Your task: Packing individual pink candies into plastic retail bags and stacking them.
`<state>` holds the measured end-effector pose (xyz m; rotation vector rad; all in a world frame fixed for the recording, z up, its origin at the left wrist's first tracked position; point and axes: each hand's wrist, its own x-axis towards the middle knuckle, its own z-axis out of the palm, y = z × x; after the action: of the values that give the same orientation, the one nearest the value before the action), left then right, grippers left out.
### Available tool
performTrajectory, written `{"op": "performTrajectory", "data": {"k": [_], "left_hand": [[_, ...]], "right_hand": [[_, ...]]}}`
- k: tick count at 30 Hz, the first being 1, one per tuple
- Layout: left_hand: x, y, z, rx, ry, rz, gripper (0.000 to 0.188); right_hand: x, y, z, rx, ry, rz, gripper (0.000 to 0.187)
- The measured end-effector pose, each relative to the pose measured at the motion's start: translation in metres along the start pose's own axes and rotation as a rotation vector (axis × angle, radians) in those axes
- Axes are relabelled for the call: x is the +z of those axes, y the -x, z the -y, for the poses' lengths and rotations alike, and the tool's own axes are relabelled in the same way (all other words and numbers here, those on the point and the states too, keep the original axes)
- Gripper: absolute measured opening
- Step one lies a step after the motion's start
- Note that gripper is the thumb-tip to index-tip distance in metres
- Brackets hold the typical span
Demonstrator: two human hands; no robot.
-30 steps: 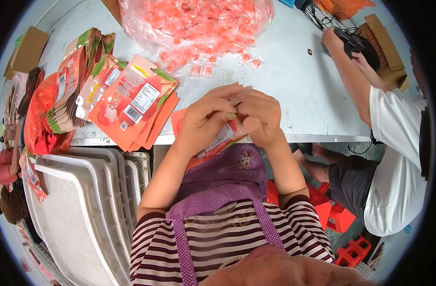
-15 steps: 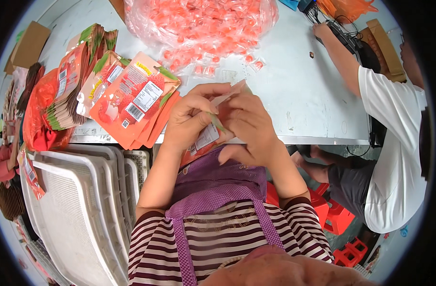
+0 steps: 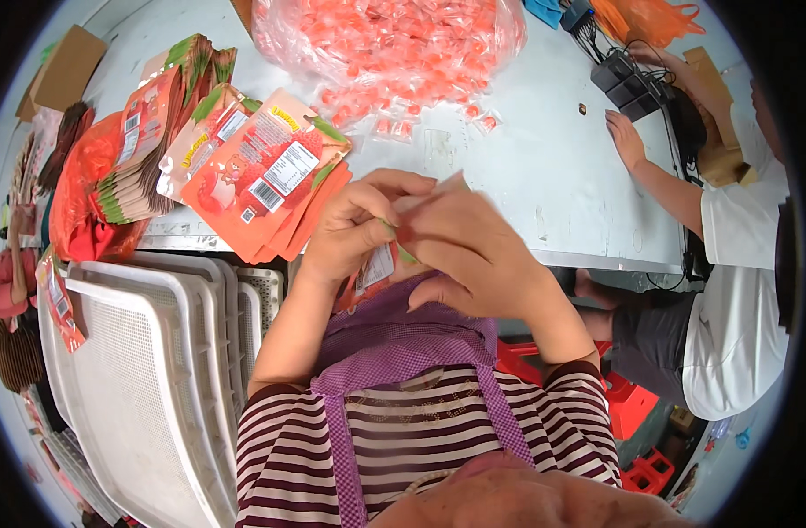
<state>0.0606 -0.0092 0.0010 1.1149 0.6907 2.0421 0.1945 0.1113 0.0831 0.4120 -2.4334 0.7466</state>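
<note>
My left hand [image 3: 354, 220] is closed, thumb and fingers pinching the edge of a red and peach candy pouch [image 3: 378, 268] with a white label and a green strip. The pouch hangs in front of my apron at the table edge, partly hidden by both hands. Against its upper part lies my right hand [image 3: 482, 251], fingers stretched and slightly blurred, thumb held apart below. Whether its fingertips are inside the pouch I cannot tell. Just left of my hands, a fanned stack of matching flat pouches [image 3: 260, 176] rests at the table's near edge.
Behind my hands a large clear bag of wrapped pink candies [image 3: 394, 53] spills onto the table [image 3: 544, 150]. More bundled pouches [image 3: 147, 132] and a red plastic bag [image 3: 86, 202] lie left. White perforated trays [image 3: 121, 370] stand below. A co-worker's hand [image 3: 627, 141] rests near black devices [image 3: 627, 84].
My right hand has moved slightly right and rotated across the pouch, while my left keeps its pinch. The co-worker's hand by the devices has shifted, and a hand now rests flatter on the table.
</note>
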Motion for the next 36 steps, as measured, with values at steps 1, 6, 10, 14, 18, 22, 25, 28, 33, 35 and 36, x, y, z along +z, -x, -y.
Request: {"op": "performTrajectory", "data": {"k": [1,6,10,14,18,22,25,28,33,35,36], "left_hand": [[-0.001,0.001,-0.002,0.008,0.042,-0.027,0.012],[0.002,0.002,-0.013,0.012,-0.034,0.000,0.014],[0.009,-0.001,-0.014,-0.019,-0.108,0.108,0.018],[0.003,0.004,-0.021,-0.017,-0.142,0.046,0.018],[0.000,0.002,-0.023,0.022,-0.154,0.074,0.017],[0.008,0.002,-0.021,-0.018,-0.136,0.109,0.016],[0.009,0.004,-0.021,-0.050,-0.140,0.104,0.014],[0.016,-0.002,-0.020,-0.065,-0.132,0.185,0.013],[0.015,0.001,-0.022,-0.056,-0.123,0.177,0.012],[0.013,0.002,-0.023,-0.008,-0.113,0.106,0.012],[0.010,0.002,-0.024,-0.013,-0.112,0.108,0.012]], "right_hand": [[-0.003,-0.004,0.001,-0.107,0.076,-0.108,0.036],[0.003,0.017,-0.005,-0.035,0.056,0.013,0.023],[0.004,0.010,0.004,0.001,0.000,0.274,0.015],[-0.003,0.004,0.014,0.033,0.009,0.068,0.014],[-0.003,0.012,0.007,-0.032,0.130,0.205,0.014],[0.003,0.010,0.016,0.217,-0.028,0.253,0.013],[-0.005,0.010,0.013,0.118,0.047,0.321,0.014],[-0.002,0.011,0.011,0.268,-0.192,0.575,0.013],[-0.009,0.012,0.015,0.142,-0.077,0.398,0.017],[-0.011,0.012,0.014,0.048,0.027,0.258,0.017],[-0.011,0.012,0.013,0.045,0.059,0.271,0.017]]}}
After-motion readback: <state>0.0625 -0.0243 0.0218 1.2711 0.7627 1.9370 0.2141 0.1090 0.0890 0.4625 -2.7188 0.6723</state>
